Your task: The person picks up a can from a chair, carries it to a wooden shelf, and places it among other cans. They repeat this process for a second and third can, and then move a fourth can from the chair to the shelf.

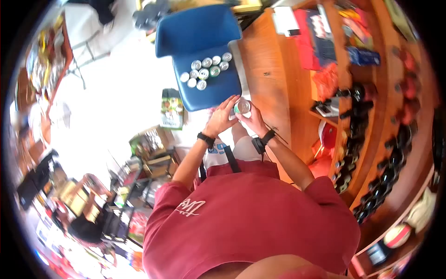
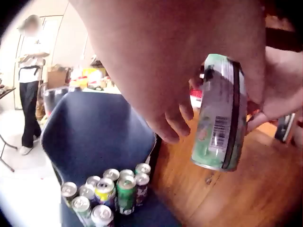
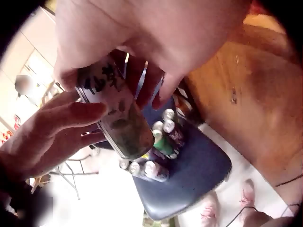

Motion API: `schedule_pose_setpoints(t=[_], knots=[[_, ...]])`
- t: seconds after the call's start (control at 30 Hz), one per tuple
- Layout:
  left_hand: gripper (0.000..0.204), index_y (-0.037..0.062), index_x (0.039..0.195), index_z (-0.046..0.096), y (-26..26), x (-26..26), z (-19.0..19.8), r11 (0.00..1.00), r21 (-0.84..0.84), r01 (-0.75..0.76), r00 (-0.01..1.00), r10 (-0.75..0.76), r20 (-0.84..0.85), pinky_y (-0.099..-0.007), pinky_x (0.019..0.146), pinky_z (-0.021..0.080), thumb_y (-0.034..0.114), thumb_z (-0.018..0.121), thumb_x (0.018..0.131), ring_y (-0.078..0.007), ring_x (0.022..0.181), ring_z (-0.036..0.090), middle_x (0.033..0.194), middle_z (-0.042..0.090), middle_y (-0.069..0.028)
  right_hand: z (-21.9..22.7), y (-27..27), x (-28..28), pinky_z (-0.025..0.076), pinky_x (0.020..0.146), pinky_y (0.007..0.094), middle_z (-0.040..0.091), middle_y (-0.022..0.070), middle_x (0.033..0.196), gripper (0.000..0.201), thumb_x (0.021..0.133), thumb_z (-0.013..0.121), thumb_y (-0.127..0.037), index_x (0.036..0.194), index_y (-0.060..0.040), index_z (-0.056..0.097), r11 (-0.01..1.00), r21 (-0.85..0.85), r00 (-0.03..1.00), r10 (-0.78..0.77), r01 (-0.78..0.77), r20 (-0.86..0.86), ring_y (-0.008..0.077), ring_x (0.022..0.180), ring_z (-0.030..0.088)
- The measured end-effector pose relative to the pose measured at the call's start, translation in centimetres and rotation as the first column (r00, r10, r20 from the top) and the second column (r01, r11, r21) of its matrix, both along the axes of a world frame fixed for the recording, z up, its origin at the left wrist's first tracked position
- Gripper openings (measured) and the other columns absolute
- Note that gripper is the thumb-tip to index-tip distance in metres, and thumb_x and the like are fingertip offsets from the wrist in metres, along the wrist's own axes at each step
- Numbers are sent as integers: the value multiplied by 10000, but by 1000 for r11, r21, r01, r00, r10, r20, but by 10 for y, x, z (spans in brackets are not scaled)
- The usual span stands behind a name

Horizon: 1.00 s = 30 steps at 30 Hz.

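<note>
Between both hands, above the front edge of a blue chair [image 1: 204, 35], is a slim drink can [image 1: 242, 108] with dark characters on one side and a barcode on the other. It hangs tilted in the right wrist view. My right hand [image 3: 151, 38] grips its upper part, thumb on one side and fingers reaching round behind. From the other side my left hand [image 1: 221, 120] holds it, a digit lying across the can's printed face [image 3: 120, 106]. On the chair seat several cans stand grouped, among them a green can [image 2: 126, 194] and a yellow-topped can [image 2: 105, 191].
Right of the chair stands a wooden cabinet [image 1: 265, 69], with shelves of dark bottles [image 1: 357, 121] beyond. A printed bag [image 1: 172, 109] sits on the floor left of the chair. Boxes [image 1: 153, 144] and clutter lie further left. Another person [image 2: 31, 80] stands in the background.
</note>
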<state>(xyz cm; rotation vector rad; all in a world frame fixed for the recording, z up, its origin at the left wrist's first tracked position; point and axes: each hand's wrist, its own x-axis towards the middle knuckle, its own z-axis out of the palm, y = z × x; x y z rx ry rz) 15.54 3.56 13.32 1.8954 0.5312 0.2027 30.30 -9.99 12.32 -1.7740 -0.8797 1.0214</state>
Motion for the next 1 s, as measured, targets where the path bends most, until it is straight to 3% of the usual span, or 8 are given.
schedule_pose_setpoints(t=[0.07, 0.3, 0.47, 0.5, 0.6, 0.77, 0.93, 1.0], knots=[[1011, 13, 1598, 227, 3, 21, 28, 992, -119, 39, 997, -31, 75, -426, 1156, 423, 96, 805, 774, -373, 1413, 486, 1557, 439, -253, 58, 0, 3, 569, 873, 349, 644, 135, 1226, 561, 895, 786, -246, 1326, 11, 536, 998, 64, 999, -29, 26, 44, 230, 1100, 660], [1025, 17, 1580, 272, -15, 49, 121, 918, -265, 295, 939, -227, 259, -404, 1110, 469, 118, 858, 744, -358, 1358, 554, 1517, 499, -242, 159, -33, -25, 525, 941, 377, 632, 137, 1235, 552, 822, 805, -211, 1288, -41, 562, 938, 234, 918, -312, 257, 245, 274, 1146, 645], [947, 13, 1567, 293, -68, 74, 151, 849, -168, 501, 839, -429, 335, -390, 1109, 461, 114, 828, 794, -332, 1361, 556, 1519, 505, -227, 196, -89, -41, 499, 1002, 386, 619, 139, 1250, 581, 801, 820, -207, 1296, -60, 552, 828, 292, 811, -545, 479, 213, 306, 1189, 623], [924, 10, 1570, 291, -83, 76, 149, 844, -94, 528, 802, -458, 384, -376, 1107, 460, 85, 810, 809, -297, 1370, 542, 1537, 490, -210, 203, -105, -48, 496, 1010, 388, 616, 140, 1255, 587, 799, 822, -207, 1300, -62, 550, 793, 309, 778, -595, 526, 201, 311, 1193, 620], [889, 33, 1593, 270, -145, 79, 175, 736, -244, 631, 752, -505, 423, -357, 1078, 482, 29, 756, 848, -242, 1324, 553, 1511, 503, -171, 220, -158, -70, 505, 1003, 423, 611, 163, 1278, 620, 799, 826, -206, 1326, -52, 536, 681, 336, 674, -722, 651, 157, 347, 1198, 614], [758, 36, 1592, 296, -262, 57, 189, 478, -340, 810, 587, -677, 444, -370, 1185, 368, 57, 678, 938, -222, 1462, 397, 1626, 352, -127, 237, -268, -127, 504, 1000, 429, 617, 179, 1272, 591, 822, 806, -200, 1314, -23, 531, 455, 317, 432, -890, 832, 143, 355, 1192, 619], [889, 64, 1615, 247, -399, 5, 174, 214, -355, 910, 384, -759, 527, -348, 1102, 466, -21, 733, 876, -200, 1328, 525, 1496, 486, -114, 242, -382, -218, 507, 977, 407, 638, 203, 1214, 555, 843, 777, -180, 1299, -5, 515, 161, 407, 193, -980, 899, -38, 339, 1157, 641], [889, 91, 1618, 251, -453, -22, 173, 183, -288, 940, 314, -795, 519, -344, 1096, 472, -39, 730, 881, -196, 1343, 508, 1493, 480, -89, 241, -422, -252, 516, 943, 387, 653, 189, 1145, 521, 850, 746, -153, 1289, 1, 512, 58, 454, 52, -998, 889, 25, 304, 1079, 662]])
